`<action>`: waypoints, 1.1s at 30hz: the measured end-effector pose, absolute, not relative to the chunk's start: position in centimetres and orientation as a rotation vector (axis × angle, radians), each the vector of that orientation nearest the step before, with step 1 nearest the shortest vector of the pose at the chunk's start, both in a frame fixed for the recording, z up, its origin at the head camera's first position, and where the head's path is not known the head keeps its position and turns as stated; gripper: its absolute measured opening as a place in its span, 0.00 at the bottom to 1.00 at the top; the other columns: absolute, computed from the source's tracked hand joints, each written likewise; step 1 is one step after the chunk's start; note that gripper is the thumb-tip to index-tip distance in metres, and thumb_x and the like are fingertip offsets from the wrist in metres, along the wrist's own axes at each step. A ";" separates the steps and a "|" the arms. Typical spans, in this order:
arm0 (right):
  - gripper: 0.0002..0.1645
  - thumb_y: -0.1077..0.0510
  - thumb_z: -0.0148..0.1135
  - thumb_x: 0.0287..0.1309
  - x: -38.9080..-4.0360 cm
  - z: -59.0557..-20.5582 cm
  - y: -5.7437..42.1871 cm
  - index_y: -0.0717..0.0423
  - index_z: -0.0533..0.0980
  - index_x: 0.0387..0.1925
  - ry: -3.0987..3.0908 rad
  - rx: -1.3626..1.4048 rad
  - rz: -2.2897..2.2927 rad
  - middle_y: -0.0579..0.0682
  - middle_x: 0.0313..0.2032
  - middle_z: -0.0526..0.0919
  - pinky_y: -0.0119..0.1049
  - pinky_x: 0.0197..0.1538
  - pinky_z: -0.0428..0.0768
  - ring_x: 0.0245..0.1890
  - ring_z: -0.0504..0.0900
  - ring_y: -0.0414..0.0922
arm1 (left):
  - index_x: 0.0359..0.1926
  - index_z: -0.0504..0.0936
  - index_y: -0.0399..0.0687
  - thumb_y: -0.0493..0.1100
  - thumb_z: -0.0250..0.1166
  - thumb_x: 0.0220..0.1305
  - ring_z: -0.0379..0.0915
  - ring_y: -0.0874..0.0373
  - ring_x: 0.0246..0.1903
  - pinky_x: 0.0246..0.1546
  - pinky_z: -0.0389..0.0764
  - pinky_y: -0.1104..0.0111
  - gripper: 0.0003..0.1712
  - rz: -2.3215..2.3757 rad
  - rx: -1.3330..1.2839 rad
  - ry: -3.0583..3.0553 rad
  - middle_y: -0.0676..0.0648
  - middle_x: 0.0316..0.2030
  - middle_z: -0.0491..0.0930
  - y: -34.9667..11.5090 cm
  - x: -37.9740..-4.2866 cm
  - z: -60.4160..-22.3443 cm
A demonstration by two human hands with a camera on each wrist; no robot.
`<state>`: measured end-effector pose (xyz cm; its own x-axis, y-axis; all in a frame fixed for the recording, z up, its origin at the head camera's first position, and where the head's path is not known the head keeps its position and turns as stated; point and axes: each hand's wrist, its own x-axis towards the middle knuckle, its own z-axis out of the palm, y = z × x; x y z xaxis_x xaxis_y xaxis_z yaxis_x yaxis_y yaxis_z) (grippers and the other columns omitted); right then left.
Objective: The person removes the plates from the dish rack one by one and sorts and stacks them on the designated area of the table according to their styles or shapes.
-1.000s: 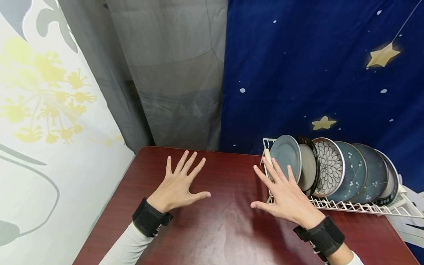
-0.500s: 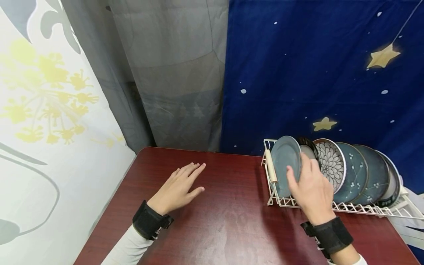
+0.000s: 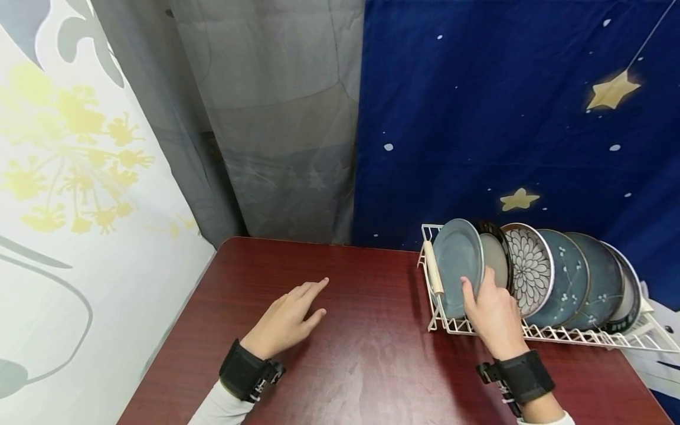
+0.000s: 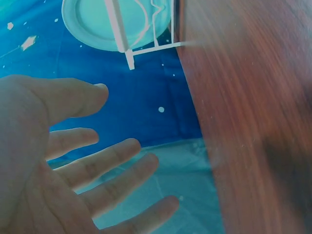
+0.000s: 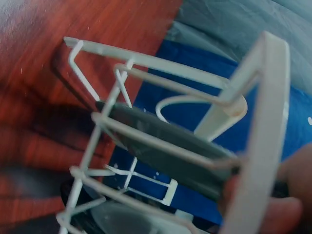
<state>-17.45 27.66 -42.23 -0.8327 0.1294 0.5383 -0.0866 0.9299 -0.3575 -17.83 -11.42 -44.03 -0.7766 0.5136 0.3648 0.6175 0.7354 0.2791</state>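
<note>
My right hand pinches the near right rim of a plain grey-blue plate, thumb on its face and fingers behind. That plate stands on edge at the left end of a white wire dish rack. In the right wrist view, the plate appears behind the rack's wires, with my fingertips at its edge. My left hand hovers over the table with its fingers extended and holds nothing. In the left wrist view the palm and spread fingers of the left hand show.
Right of the held plate stand a black-rimmed plate, a flower-patterned bowl and several more dishes, including a blue plate with blossoms. The red-brown table ends at a grey curtain and a blue starry cloth.
My right hand has moved right from the rack's left end and taken hold of the plain plate's rim. The left hand has lowered slightly, its fingers less spread.
</note>
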 end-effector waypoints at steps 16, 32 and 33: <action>0.19 0.60 0.50 0.59 -18.1 -43.2 27.2 0.67 0.65 0.49 -2.339 0.026 0.550 0.63 0.08 0.69 0.49 0.06 0.61 0.10 0.72 0.66 | 0.69 0.53 0.62 0.53 0.55 0.64 0.65 0.60 0.57 0.52 0.73 0.61 0.34 -0.689 -0.827 -2.775 0.51 0.58 0.68 -10.8 -17.5 -45.0; 0.16 0.60 0.52 0.58 -17.6 -40.1 28.0 0.69 0.69 0.43 -2.189 0.113 0.487 0.70 0.11 0.70 0.56 0.09 0.60 0.13 0.71 0.70 | 0.69 0.53 0.68 0.53 0.55 0.64 0.64 0.64 0.58 0.53 0.72 0.64 0.34 -0.733 -0.776 -2.800 0.55 0.59 0.67 -11.0 -17.8 -44.8; 0.16 0.60 0.52 0.58 -17.6 -39.6 28.0 0.69 0.70 0.43 -2.176 0.122 0.474 0.70 0.11 0.70 0.57 0.10 0.60 0.13 0.70 0.70 | 0.69 0.53 0.67 0.53 0.55 0.64 0.64 0.64 0.58 0.53 0.72 0.64 0.34 -0.740 -0.777 -2.803 0.55 0.59 0.67 -11.0 -17.8 -44.8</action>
<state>-17.59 28.01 -39.63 -0.6081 0.0815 0.7897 -0.2540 0.9225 -0.2908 -17.80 -11.04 -44.84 -0.8570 0.4465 0.2572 0.5152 0.7459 0.4221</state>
